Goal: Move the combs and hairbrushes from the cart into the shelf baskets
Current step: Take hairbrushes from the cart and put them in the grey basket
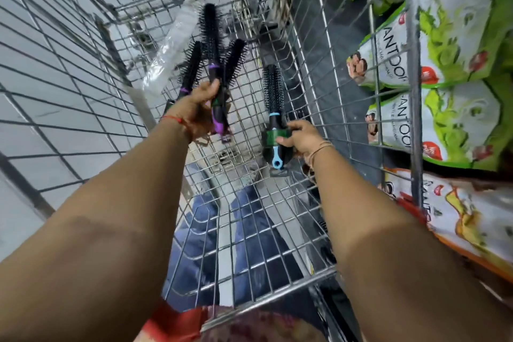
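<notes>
Both my arms reach down into a wire shopping cart (pixel 277 203). My left hand (pixel 198 111) grips a bunch of three black round hairbrushes (pixel 211 36) with purple handles, bristle heads fanned out and pointing away from me. My right hand (pixel 302 137) is closed on the handle of one more black round hairbrush (pixel 273 89), which has light blue trim and a green label band. This brush is low in the cart near the right wall. No shelf basket for brushes is in view.
A clear plastic wrapper (pixel 172 47) lies at the cart's far end. On the right, behind a wire shelf front (pixel 413 64), stand green and white product packs (pixel 455 44). An orange pack (pixel 466 219) sits lower right. Grey floor tiles lie to the left.
</notes>
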A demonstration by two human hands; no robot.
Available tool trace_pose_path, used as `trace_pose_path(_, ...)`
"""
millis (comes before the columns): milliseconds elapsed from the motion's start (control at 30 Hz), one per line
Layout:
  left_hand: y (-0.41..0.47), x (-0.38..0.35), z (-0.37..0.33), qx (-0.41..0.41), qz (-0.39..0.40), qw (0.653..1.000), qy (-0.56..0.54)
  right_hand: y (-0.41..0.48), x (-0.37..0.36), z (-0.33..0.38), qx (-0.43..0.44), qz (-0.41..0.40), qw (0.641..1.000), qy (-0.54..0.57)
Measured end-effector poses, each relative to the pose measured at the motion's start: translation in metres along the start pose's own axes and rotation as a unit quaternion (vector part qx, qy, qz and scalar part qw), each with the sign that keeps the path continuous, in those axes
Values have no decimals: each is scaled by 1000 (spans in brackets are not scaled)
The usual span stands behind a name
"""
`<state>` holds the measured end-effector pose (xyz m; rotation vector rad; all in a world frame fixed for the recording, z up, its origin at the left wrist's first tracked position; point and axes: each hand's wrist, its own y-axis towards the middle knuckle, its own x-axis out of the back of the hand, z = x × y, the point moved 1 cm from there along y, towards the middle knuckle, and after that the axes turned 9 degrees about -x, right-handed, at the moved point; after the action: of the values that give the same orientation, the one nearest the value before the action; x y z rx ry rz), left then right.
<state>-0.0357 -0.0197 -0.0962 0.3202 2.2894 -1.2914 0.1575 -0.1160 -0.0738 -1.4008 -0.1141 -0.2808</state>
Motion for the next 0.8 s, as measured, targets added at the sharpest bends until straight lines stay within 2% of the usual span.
trace_pose_path(133, -8, -7, -13, -32, -74, 994, 73, -14, 4, 1, 14, 25, 999, 15)
trace_pose_path(200, -14, -9, -20, -48, -80, 990, 104, -25, 6, 2, 32, 21, 999, 36)
trace_pose_path(333, -32, -23, -48, -62, -14, 982, 180, -57, 3, 7, 84, -6, 996, 35)
trace_pose_path(467, -67, -48, -86, -92, 29, 967, 236, -118, -3, 2, 149, -42, 978, 136)
trace_pose_path(667, -142, -110, -127, -135, 197, 914, 328, -212, -13, -34, 239, -35, 921, 306)
trace_pose_path(800, -205, -195, -132, -154, 335, 849, 378, -286, 19, -59, 302, -110, 886, 335)
